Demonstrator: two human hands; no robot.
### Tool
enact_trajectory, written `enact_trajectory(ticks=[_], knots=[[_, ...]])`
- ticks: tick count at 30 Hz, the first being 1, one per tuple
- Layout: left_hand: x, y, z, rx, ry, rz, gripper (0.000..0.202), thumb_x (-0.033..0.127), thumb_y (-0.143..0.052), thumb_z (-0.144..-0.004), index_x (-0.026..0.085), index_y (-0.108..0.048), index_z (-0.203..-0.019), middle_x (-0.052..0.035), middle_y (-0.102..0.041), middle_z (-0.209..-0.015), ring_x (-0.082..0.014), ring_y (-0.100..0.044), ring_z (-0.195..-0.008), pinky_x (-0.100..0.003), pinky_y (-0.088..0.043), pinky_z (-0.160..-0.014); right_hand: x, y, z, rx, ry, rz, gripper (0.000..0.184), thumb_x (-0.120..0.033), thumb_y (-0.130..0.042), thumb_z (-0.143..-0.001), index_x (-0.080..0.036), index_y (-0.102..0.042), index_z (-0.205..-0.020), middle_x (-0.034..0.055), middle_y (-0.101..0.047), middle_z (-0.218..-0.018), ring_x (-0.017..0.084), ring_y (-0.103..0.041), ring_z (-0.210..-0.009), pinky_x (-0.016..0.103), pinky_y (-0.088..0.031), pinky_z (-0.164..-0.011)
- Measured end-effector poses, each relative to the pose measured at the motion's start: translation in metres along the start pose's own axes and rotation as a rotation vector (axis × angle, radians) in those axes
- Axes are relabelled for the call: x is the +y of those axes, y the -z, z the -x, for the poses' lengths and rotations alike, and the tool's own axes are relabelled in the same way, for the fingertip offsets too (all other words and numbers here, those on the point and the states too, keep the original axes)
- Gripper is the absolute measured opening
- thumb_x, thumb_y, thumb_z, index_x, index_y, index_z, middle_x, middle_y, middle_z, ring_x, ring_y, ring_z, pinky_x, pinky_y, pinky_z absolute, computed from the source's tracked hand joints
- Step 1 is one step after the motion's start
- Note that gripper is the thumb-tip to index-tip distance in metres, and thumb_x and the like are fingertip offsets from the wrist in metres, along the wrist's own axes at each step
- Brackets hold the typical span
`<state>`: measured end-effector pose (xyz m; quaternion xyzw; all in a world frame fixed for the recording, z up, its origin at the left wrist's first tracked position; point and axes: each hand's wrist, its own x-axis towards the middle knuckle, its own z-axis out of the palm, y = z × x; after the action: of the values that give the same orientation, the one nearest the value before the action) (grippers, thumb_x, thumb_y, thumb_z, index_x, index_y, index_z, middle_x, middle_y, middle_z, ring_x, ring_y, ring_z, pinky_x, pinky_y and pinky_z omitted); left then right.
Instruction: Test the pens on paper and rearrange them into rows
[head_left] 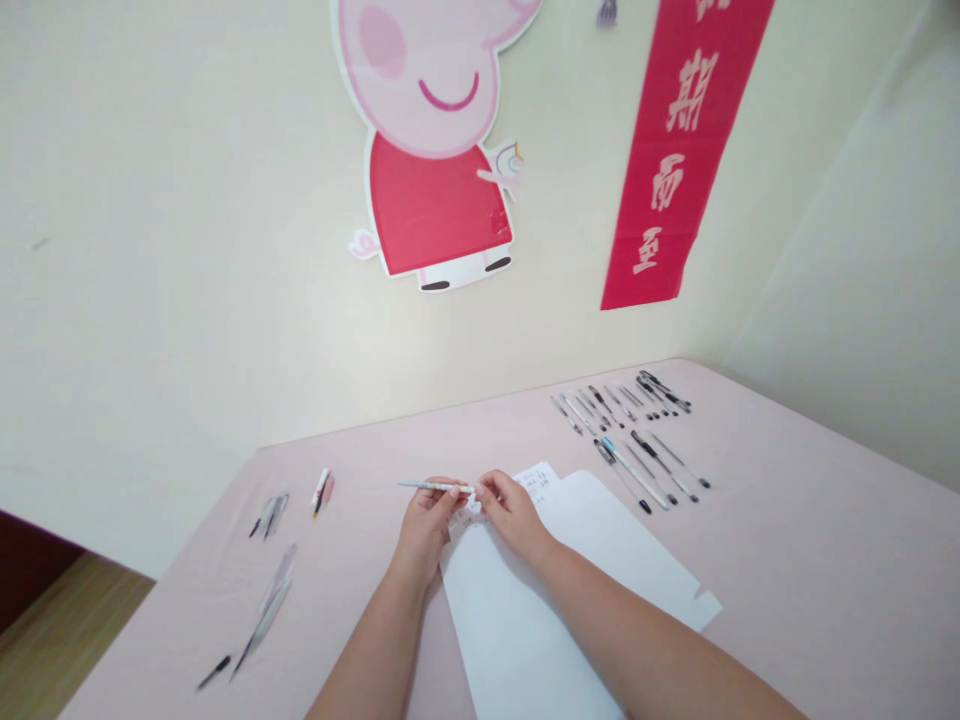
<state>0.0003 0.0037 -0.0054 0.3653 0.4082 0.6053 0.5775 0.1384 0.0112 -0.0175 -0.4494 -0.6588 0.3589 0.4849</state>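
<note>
My left hand (pixel 424 522) and my right hand (pixel 512 510) meet above the top edge of white paper sheets (pixel 525 610) on a pink table (pixel 787 560). Both pinch a thin pale pen (pixel 431 487) that lies level and sticks out to the left. The left hand's fingers close round its middle. My right hand's fingertips grip its right end. A small sheet with scribbles (pixel 538 481) lies just beyond the right hand.
Several pens lie in rows (pixel 630 430) at the table's back right. More pens (pixel 268 515) and pen parts (pixel 264 615) lie at the left, with a red-and-white pen (pixel 322 490). A cartoon pig sticker (pixel 435 140) and a red banner (pixel 679 150) hang on the wall.
</note>
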Motion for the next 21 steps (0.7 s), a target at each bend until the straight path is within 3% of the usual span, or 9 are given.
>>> enact_trajectory(ticks=[4, 13, 21], knots=[[0.0017, -0.0019, 0.0007, 0.003, -0.005, 0.002, 0.021, 0.027, -0.073, -0.061, 0.016, -0.061, -0.075, -0.0024, -0.066, -0.077, -0.0128, -0.060, -0.073, -0.027, -0.047, -0.074, -0.0008, 0.0002, -0.0001, 0.001, 0.007, 0.042, 0.020, -0.034, -0.047, -0.084, -0.018, -0.053, -0.074, -0.0012, -0.055, -0.065, 0.012, -0.050, -0.063, 0.022, -0.037, -0.057], [-0.0001, 0.0004, 0.0010, -0.053, 0.002, -0.016, 0.021, 0.027, -0.072, -0.063, 0.015, -0.061, -0.078, -0.0035, -0.066, -0.079, -0.0131, -0.059, -0.074, -0.027, -0.046, -0.073, 0.0037, -0.0004, -0.0013, -0.031, -0.007, 0.053, 0.037, -0.037, -0.036, -0.089, -0.017, -0.054, -0.063, -0.0005, -0.054, -0.059, 0.012, -0.051, -0.059, 0.023, -0.037, -0.059], [0.0035, -0.0028, 0.0022, -0.038, 0.002, -0.013, 0.020, 0.027, -0.072, -0.063, 0.016, -0.062, -0.076, -0.0029, -0.066, -0.078, -0.0127, -0.060, -0.075, -0.027, -0.046, -0.075, 0.0010, 0.0007, -0.0001, -0.012, 0.001, 0.037, 0.022, -0.034, -0.044, -0.086, -0.018, -0.052, -0.073, -0.0010, -0.055, -0.064, 0.013, -0.050, -0.062, 0.023, -0.036, -0.058]])
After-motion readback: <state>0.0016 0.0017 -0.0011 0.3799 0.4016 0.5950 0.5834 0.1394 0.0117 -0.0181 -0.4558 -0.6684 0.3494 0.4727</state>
